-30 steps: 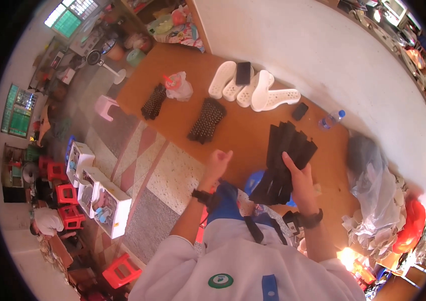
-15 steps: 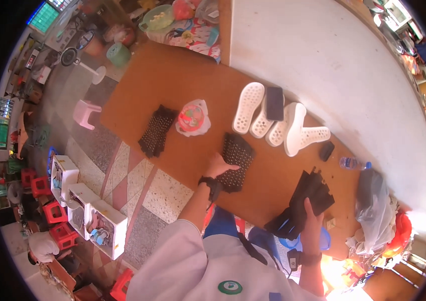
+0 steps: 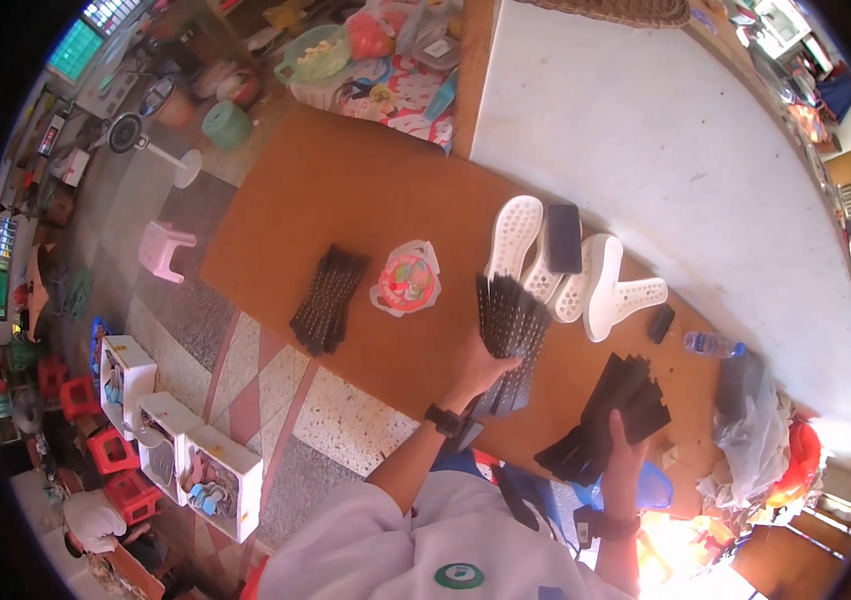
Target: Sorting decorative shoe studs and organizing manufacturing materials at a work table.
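My left hand point(image 3: 488, 368) grips a stack of black perforated strips point(image 3: 512, 335), its thumb lying across the top. The upper end of that stack overlaps the nearest white shoe sole point(image 3: 516, 230). At the right, my right hand point(image 3: 626, 445) is closed round the side of a second bundle of black strips point(image 3: 600, 415), fanned out; the fingers beneath it are hidden. Another black perforated stack point(image 3: 329, 300) lies farther left on the brown table point(image 3: 395, 365). Beside it sits a round pink container in a clear plastic bag point(image 3: 408, 279).
Several white soles lie along the wall with a dark phone point(image 3: 564, 240) on them. A small black object point(image 3: 660, 323) and a water bottle point(image 3: 713, 345) are at the right, near a grey plastic bag point(image 3: 745, 420). White crates point(image 3: 228, 480) and red stools point(image 3: 113, 450) stand on the floor at left.
My left hand has closed on the middle stack and moved it right, toward the soles. My right hand still holds its bundle in nearly the same place. The view has shifted slightly.
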The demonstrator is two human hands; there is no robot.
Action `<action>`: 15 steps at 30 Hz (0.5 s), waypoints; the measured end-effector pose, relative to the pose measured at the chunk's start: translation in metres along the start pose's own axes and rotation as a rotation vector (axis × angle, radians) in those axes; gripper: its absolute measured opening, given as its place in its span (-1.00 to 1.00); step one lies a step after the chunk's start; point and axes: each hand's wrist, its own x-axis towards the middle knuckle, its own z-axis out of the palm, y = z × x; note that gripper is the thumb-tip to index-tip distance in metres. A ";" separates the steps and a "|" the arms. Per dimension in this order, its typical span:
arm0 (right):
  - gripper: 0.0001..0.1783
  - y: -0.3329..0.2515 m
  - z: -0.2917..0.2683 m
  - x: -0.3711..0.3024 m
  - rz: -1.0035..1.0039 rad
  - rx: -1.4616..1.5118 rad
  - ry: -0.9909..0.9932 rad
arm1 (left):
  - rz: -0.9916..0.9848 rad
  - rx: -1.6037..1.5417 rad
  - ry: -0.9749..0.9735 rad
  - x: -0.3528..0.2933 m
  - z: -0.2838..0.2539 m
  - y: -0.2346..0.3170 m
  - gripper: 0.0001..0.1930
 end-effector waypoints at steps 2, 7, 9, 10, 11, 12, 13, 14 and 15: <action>-0.58 -0.004 0.000 -0.002 -0.055 -0.018 0.040 | 0.112 -0.214 -0.004 0.019 -0.006 0.036 -0.29; -0.60 -0.006 -0.005 -0.008 -0.066 -0.116 0.096 | 0.165 -0.702 0.358 0.110 0.007 0.060 -0.36; -0.60 -0.001 -0.014 -0.010 -0.056 -0.165 0.117 | 0.063 -0.627 0.623 0.146 0.017 0.064 -0.33; -0.59 0.002 -0.021 -0.010 -0.038 -0.204 0.131 | -0.041 -0.549 0.738 0.151 0.016 0.083 -0.29; -0.59 0.003 -0.026 -0.012 -0.038 -0.214 0.108 | -0.050 -0.549 0.762 0.165 0.013 0.080 -0.29; -0.50 0.006 -0.030 -0.013 -0.012 -0.229 0.087 | -0.171 -0.585 0.850 0.184 0.010 0.071 -0.27; -0.40 0.011 -0.036 -0.016 0.020 -0.248 0.081 | -0.299 -0.618 0.922 0.193 0.009 0.070 -0.24; -0.39 0.018 -0.046 -0.011 0.046 -0.274 0.088 | -0.319 -0.599 0.904 0.199 0.012 0.071 -0.21; -0.39 0.021 -0.051 -0.008 0.065 -0.276 0.074 | -0.337 -0.574 0.876 0.200 0.014 0.083 -0.18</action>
